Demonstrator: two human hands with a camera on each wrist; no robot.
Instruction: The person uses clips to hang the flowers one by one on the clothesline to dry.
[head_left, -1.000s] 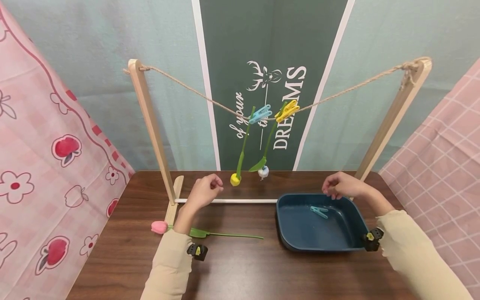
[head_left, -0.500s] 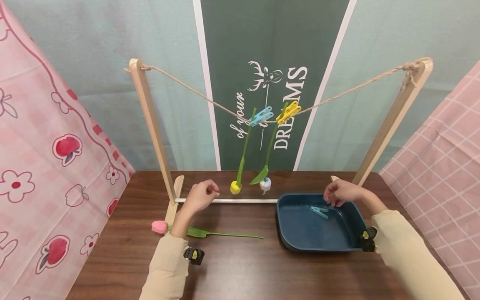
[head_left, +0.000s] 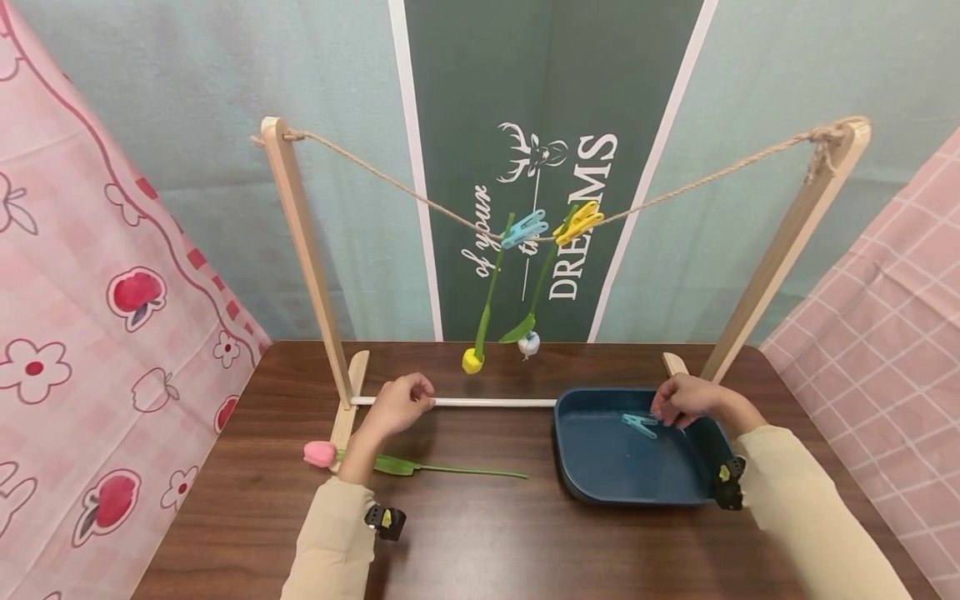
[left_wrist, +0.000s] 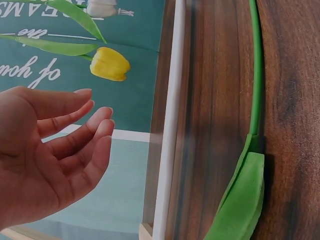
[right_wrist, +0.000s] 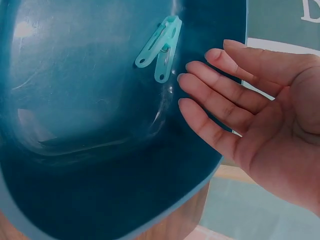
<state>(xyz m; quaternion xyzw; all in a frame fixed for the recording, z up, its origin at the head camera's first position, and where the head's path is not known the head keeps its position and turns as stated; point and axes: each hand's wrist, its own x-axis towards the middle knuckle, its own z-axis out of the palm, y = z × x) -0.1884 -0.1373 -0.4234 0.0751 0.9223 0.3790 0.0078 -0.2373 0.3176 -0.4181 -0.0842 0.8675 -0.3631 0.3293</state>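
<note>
In the head view a light-blue clothespin (head_left: 640,425) lies inside the dark blue basin (head_left: 566,475) at the right. My right hand (head_left: 686,400) hovers over the basin's far right part, its loosely bent fingers apart from the clothespin. My left hand (head_left: 401,404) is above the table near the white rod (head_left: 495,402), holding nothing; the left wrist view shows relaxed fingers. Below it lies a pink tulip (head_left: 320,453), its stem partly hidden by my forearm. A yellow tulip (head_left: 472,361) and a white tulip (head_left: 528,344) hang upside down, clipped by a blue clothespin (head_left: 525,229) and a yellow clothespin (head_left: 579,223).
A sagging rope (head_left: 397,183) is strung between a left wooden post (head_left: 303,250) and a right wooden post (head_left: 787,250). The brown table (head_left: 480,542) ends before a printed curtain (head_left: 555,67). Pink cloths flank both sides.
My right hand has come lower into the basin's area, nearer the clothespin. My left hand has sunk slightly and drawn back. The hanging tulips swing a little.
</note>
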